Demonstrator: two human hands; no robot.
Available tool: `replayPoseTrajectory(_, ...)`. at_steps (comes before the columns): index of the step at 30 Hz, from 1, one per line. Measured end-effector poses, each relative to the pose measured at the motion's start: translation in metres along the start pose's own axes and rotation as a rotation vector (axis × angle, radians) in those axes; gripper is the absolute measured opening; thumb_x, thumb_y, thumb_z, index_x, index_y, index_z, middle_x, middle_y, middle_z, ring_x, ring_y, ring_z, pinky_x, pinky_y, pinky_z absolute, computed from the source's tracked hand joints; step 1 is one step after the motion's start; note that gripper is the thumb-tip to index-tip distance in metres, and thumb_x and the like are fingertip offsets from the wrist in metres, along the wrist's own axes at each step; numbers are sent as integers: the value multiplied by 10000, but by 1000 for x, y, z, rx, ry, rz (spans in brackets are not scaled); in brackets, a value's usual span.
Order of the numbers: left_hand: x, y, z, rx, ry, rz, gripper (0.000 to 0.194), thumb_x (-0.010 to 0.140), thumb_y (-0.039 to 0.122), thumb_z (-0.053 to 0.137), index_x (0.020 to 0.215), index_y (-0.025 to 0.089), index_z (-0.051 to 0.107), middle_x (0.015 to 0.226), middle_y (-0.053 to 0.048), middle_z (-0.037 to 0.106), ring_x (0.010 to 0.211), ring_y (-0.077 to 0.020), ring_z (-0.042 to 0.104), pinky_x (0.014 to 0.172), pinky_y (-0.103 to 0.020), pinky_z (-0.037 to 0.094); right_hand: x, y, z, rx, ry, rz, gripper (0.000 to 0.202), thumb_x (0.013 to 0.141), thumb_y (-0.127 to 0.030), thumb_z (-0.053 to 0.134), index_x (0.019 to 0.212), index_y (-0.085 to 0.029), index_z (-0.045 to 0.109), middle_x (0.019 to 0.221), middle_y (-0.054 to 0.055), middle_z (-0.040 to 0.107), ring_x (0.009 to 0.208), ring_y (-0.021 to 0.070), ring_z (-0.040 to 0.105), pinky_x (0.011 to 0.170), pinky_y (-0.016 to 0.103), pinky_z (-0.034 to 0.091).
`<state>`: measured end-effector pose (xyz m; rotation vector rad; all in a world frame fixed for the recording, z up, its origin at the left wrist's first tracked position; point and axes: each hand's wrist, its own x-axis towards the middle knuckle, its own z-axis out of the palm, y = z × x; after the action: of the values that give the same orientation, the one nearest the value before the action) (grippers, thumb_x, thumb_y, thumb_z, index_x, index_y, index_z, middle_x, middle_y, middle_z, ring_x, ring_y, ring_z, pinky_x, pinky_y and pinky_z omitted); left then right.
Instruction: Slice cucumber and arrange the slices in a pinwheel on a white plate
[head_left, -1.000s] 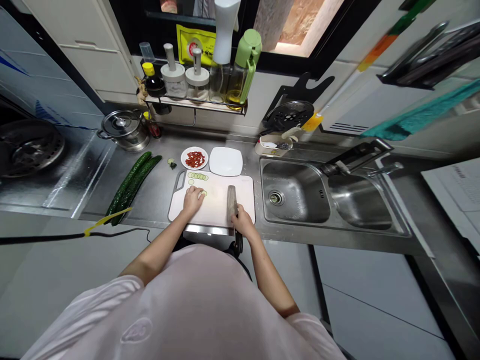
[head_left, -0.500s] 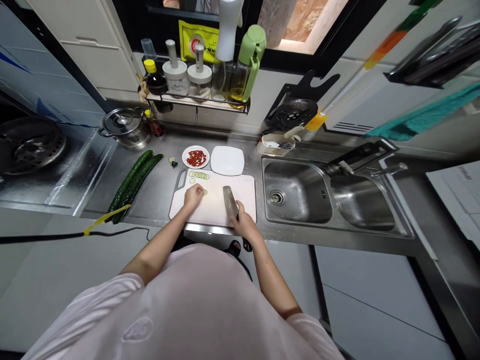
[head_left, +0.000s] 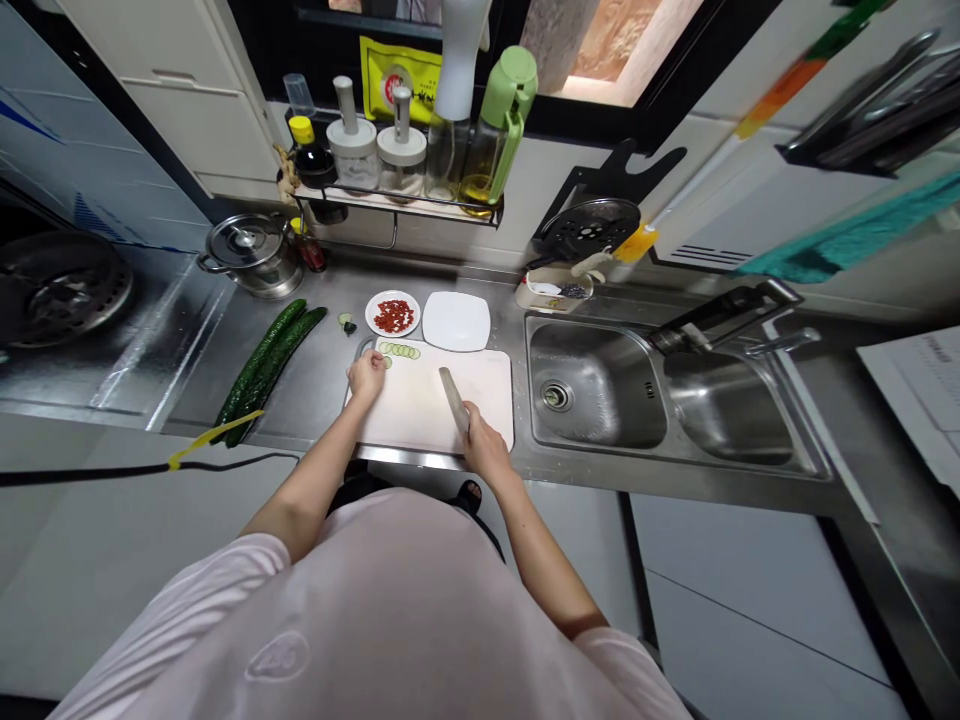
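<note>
The left hand (head_left: 366,378) has shifted left, nearly closed beside a slice (head_left: 387,363); hold unclear. The right hand (head_left: 486,447) wraps the knife (head_left: 453,396). Slices (head_left: 400,350) line the board's (head_left: 420,410) far edge; two cucumbers (head_left: 279,362) at left remain uncut.

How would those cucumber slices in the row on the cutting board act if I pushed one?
The cucumber slices look thin, so each is probably light and slightly bendy. They overlap, so pushing one may drag its neighbours. Lying flat on the cutting board, they'd likely slide rather than roll.
</note>
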<state>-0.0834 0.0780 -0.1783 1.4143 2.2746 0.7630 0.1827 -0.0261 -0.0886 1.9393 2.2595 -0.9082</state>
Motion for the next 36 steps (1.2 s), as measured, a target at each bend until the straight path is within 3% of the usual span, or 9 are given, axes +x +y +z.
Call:
replayPoseTrajectory(4,1,1,-5,92,-29,11,205,797,240,495,926,211,651,835,-33,685,823,-194,606,843,-317,396,2,1,7,-80,-11,54,673,884,-154,373,1470,-281,68,1260,126,513,905,226,622,754,314,410)
replayPoseTrajectory(7,1,2,-6,119,-58,19,229,805,243,484,954,209,654,883,-47,690,864,-203,606,853,-312,398,5,6,10,-87,17,112,655,909,-233,404,1470,-174,70,1135,147,590,931,241,617,760,306,407)
replayPoseTrajectory(10,1,2,-6,144,-68,13,242,811,238,470,965,209,655,912,-54,692,868,-200,606,852,-308,403,8,12,12,-112,5,189,475,926,-329,412,1337,-98,353,984,156,643,946,255,611,757,293,402)
replayPoseTrajectory(13,1,3,-7,166,-63,19,244,813,223,462,960,206,655,920,-54,694,870,-198,610,853,-311,405,8,15,14,-168,-15,203,327,944,-382,372,1100,-138,523,956,156,650,933,256,614,740,294,400)
replayPoseTrajectory(21,-3,4,-10,190,-74,23,251,790,204,473,952,214,665,905,-48,697,879,-203,617,845,-309,401,4,17,17,-178,2,225,379,955,-446,317,1156,-164,470,920,130,663,887,243,624,728,304,396)
replayPoseTrajectory(25,-5,4,-12,203,-65,24,245,791,220,469,927,216,673,943,-60,692,910,-216,606,848,-327,394,5,22,15,-144,-40,230,305,913,-382,418,1050,-141,545,949,143,659,917,236,616,707,273,385)
replayPoseTrajectory(29,-10,8,-15,218,-40,2,247,812,274,477,966,232,666,959,-73,678,953,-238,582,869,-363,380,4,27,15,-140,-46,161,290,919,-366,393,981,-147,573,949,137,665,918,233,614,697,268,373)
replayPoseTrajectory(36,-13,25,-9,194,-10,124,237,849,293,449,976,247,643,982,-73,639,989,-248,536,865,-369,373,0,33,22,-145,-28,164,404,958,-478,284,1048,-169,528,926,121,668,889,233,619,680,274,364)
